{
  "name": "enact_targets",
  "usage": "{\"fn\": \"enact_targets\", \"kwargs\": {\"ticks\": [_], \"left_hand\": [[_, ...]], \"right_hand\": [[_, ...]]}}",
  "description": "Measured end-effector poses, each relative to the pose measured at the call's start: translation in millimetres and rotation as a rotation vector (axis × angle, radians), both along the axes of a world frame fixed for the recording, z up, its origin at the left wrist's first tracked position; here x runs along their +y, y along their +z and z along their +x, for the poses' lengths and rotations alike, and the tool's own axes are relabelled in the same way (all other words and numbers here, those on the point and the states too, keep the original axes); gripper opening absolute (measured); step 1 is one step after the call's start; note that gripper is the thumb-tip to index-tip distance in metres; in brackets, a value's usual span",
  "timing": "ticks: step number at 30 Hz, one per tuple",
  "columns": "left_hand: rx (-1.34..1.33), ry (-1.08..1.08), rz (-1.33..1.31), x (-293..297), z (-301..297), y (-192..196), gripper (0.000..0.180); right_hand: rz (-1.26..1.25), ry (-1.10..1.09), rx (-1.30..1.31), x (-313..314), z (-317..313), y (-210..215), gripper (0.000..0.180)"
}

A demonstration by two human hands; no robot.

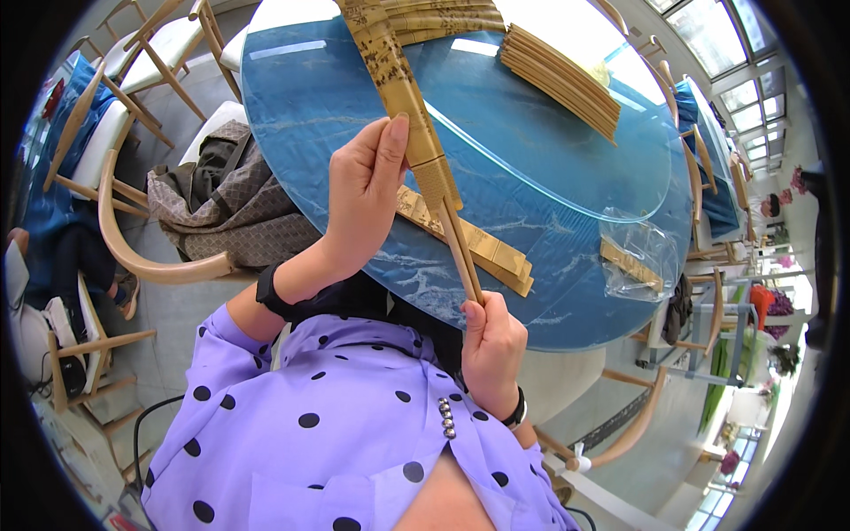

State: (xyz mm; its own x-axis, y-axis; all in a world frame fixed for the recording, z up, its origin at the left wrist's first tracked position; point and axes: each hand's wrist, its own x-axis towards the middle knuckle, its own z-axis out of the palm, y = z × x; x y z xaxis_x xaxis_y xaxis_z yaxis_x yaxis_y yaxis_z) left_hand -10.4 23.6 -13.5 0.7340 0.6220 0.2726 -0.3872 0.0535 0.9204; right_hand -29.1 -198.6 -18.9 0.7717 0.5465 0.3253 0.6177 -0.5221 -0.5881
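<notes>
My left hand (pixel 365 190) pinches a long gold paper chopstick sleeve (pixel 398 93) with dark printed patterns, thumb on top. A pair of brown chopsticks (pixel 459 252) sticks out of the sleeve's near end. My right hand (pixel 496 350) is closed around the chopsticks' near ends. Under the held sleeve, a few flat gold sleeves (pixel 496 252) lie on the blue table. Farther off lie more patterned gold sleeves (pixel 456 18), and to their right is a row of many brown sticks (pixel 560 78) that look like chopsticks.
The round table (pixel 301 115) has a blue marbled cover and a glass turntable (pixel 540 173). At its right lies a clear plastic bag (pixel 651 239) with a gold sleeve. A patterned bag (pixel 239 208) rests on a chair at left. Wooden chairs (pixel 115 221) stand around.
</notes>
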Motion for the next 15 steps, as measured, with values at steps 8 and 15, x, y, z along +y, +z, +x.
{"fn": "enact_targets", "kwargs": {"ticks": [8, 15], "left_hand": [[-0.061, 0.047, 0.296, -17, 0, -8, 0.034], [0.056, -0.153, 0.036, -11, 1, 1, 0.041]], "right_hand": [[0.014, 0.008, 0.006, 2, 2, -1, 0.02], [-0.001, 0.005, 0.026, 2, 4, 0, 0.021]]}}
